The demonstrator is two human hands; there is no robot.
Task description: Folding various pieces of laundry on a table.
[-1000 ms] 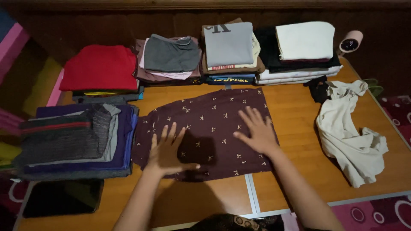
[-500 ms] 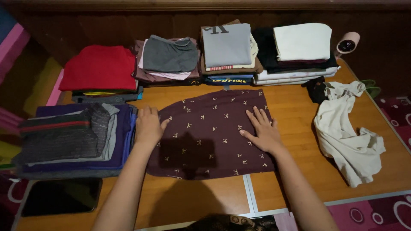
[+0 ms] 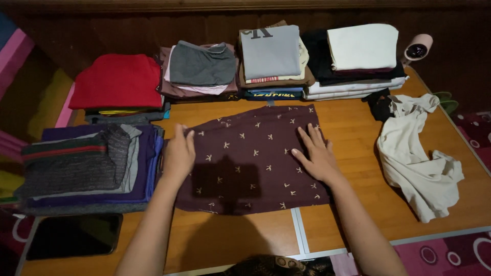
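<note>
A dark maroon cloth with small pale motifs (image 3: 250,153) lies spread flat on the wooden table (image 3: 353,128). My left hand (image 3: 179,153) rests on its left edge, fingers together and flat, beside the purple stack. My right hand (image 3: 314,153) presses flat on the cloth's right side with fingers spread. Neither hand grips anything.
Folded stacks line the back: red-topped (image 3: 117,82), grey-topped (image 3: 202,64), light grey (image 3: 271,51), white-topped (image 3: 360,48). A striped and purple stack (image 3: 82,163) sits left. A crumpled cream garment (image 3: 419,158) lies right, a pink cup (image 3: 418,48) behind it, a black tablet (image 3: 71,235) front left.
My left hand slid from the cloth's lower middle out to its left edge. My right hand shifted slightly right. The cloth's left side now lies smoother.
</note>
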